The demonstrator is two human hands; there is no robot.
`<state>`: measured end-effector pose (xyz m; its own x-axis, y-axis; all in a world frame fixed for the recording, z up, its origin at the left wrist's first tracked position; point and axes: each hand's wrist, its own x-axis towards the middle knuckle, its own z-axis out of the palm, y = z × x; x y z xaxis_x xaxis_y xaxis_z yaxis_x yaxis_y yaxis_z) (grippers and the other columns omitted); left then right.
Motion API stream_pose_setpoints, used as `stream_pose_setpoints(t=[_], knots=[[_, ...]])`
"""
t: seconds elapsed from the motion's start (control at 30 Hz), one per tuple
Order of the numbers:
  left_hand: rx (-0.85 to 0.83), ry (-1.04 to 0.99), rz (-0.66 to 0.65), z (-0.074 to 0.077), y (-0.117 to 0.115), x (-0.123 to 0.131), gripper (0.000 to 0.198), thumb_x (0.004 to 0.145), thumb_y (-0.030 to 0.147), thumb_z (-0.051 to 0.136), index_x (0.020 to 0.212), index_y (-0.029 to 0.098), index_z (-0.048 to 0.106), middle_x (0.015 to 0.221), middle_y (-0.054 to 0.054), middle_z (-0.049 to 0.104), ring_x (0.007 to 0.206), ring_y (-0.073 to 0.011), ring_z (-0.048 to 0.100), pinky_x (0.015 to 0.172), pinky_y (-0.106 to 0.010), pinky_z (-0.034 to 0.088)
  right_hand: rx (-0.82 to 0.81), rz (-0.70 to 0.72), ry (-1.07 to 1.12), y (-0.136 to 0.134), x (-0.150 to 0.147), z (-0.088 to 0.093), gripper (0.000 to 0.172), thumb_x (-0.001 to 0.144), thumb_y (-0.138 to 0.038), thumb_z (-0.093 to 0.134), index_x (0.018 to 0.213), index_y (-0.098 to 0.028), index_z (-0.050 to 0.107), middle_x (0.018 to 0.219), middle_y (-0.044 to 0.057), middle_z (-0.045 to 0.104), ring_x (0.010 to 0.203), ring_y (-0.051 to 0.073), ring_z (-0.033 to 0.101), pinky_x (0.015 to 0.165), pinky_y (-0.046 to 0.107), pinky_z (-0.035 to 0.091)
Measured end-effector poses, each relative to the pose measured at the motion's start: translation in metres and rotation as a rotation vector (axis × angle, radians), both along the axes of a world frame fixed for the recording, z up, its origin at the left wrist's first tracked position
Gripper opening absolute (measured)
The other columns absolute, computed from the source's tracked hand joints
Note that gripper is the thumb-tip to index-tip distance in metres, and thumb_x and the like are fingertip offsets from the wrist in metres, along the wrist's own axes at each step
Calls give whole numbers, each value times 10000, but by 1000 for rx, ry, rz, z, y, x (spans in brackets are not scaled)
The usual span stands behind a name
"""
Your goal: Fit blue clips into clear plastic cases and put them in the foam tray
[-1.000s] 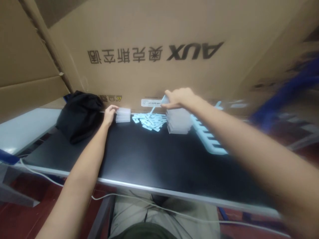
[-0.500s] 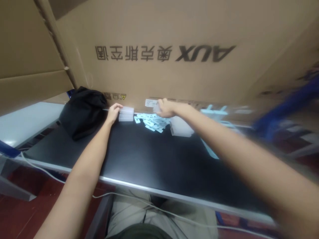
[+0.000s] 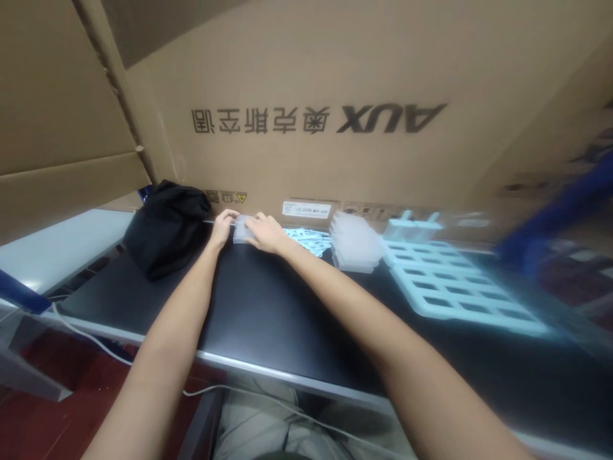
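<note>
A small stack of clear plastic boxes sits at the far edge of the black table. My left hand is closed against its left side. From the right, my right hand lies over the stack with its fingers curled on it. Just right of my hands lies a pile of small light-blue plastic pieces. Beyond them stands a taller stack of clear boxes.
A light-blue plastic grid tray lies at the right. A black cloth bag sits at the back left. A large cardboard carton walls the table's far side. A white cable hangs below the front edge.
My right hand left the blue piece it held near the tall stack and moved left onto the small stack of clear boxes. My left hand stayed on that stack. The view shifted.
</note>
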<state>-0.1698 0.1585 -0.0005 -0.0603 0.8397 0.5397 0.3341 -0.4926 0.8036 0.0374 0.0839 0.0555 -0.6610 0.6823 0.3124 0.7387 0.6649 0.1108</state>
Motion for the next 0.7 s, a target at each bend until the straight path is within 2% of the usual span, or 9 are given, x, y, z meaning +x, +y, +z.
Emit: stream_pose_setpoints(t=[0.07, 0.13, 0.23, 0.37, 0.47, 0.53, 0.6, 0.63, 0.7], knots=[[-4, 32, -4, -1, 2, 0, 296, 716, 238, 494, 912, 178, 708, 969, -46, 737, 954, -230, 656, 917, -364, 526, 12, -7, 6, 2, 1, -7, 379, 1040, -408, 517, 1340, -183, 575, 1494, 149, 544, 1319, 337, 433, 1023, 474, 408], [-9, 70, -6, -3, 5, -1, 302, 687, 220, 519, 914, 181, 714, 951, -38, 734, 941, -232, 653, 913, -367, 529, 44, -16, 25, 1, 7, -5, 404, 1053, -424, 467, 1371, -203, 583, 1540, 135, 497, 1299, 351, 434, 1018, 488, 402], [-8, 121, 3, -7, 10, -2, 329, 673, 203, 532, 938, 190, 727, 983, -35, 726, 984, -243, 643, 956, -386, 518, 161, -70, 122, -4, 35, 18, 479, 1065, -450, 388, 1426, -182, 555, 1459, 170, 527, 1252, 355, 451, 1027, 501, 392], [16, 176, 11, -11, 17, -4, 342, 692, 188, 510, 941, 197, 744, 1054, -51, 711, 1069, -262, 625, 1044, -417, 480, 381, -292, 348, -6, 124, 59, 460, 1048, -394, 377, 1400, -146, 539, 1384, 214, 535, 1268, 376, 447, 1064, 548, 371], [55, 213, 9, -11, 18, -4, 334, 729, 172, 462, 892, 209, 751, 1105, -57, 703, 1185, -267, 592, 1144, -436, 411, 516, -516, 521, -8, 220, 70, 406, 998, -316, 417, 1327, -118, 551, 1329, 212, 566, 1284, 346, 480, 1111, 543, 361], [81, 228, 9, -10, 17, -3, 346, 768, 168, 426, 873, 218, 752, 1124, -53, 699, 1234, -258, 568, 1182, -440, 377, 510, -714, 650, -15, 282, 62, 407, 939, -256, 459, 1302, -98, 552, 1282, 211, 601, 1266, 322, 526, 1117, 516, 381], [97, 234, 18, -9, 15, -3, 359, 796, 171, 405, 870, 223, 752, 1120, -50, 698, 1232, -253, 567, 1187, -448, 371, 314, -926, 755, -26, 330, 43, 439, 900, -245, 503, 1308, -90, 555, 1219, 200, 652, 1222, 301, 586, 1073, 463, 442], [101, 234, 27, -8, 14, -3, 360, 803, 173, 400, 861, 223, 752, 1109, -52, 698, 1217, -255, 573, 1184, -455, 373, 145, -1003, 760, -31, 347, 32, 446, 899, -274, 532, 1310, -102, 562, 1201, 191, 675, 1192, 289, 616, 1038, 432, 474], [110, 229, 46, -6, 13, -3, 359, 817, 182, 397, 850, 223, 752, 1110, -58, 695, 1218, -261, 575, 1185, -462, 372, 26, -1055, 753, -39, 367, 8, 432, 831, -286, 640, 1223, -103, 628, 1070, 171, 727, 1047, 284, 683, 944, 406, 527]])
